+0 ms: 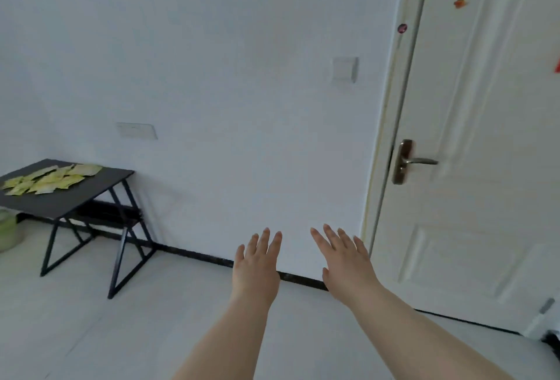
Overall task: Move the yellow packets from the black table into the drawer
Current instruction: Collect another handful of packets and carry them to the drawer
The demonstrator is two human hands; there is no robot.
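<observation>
Bare flat hands (303, 264), papery yellow packets (48, 181)

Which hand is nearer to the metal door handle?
Right. The right hand is below and left of the metal door handle; the left hand is farther left.

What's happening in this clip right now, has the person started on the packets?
Not yet. Both the left hand and right hand are held out in front, open and empty, facing the white wall. The yellow packets lie scattered on the black table far off to the left, untouched. A closed white door stands on the right. No drawer shows in this view.
</observation>
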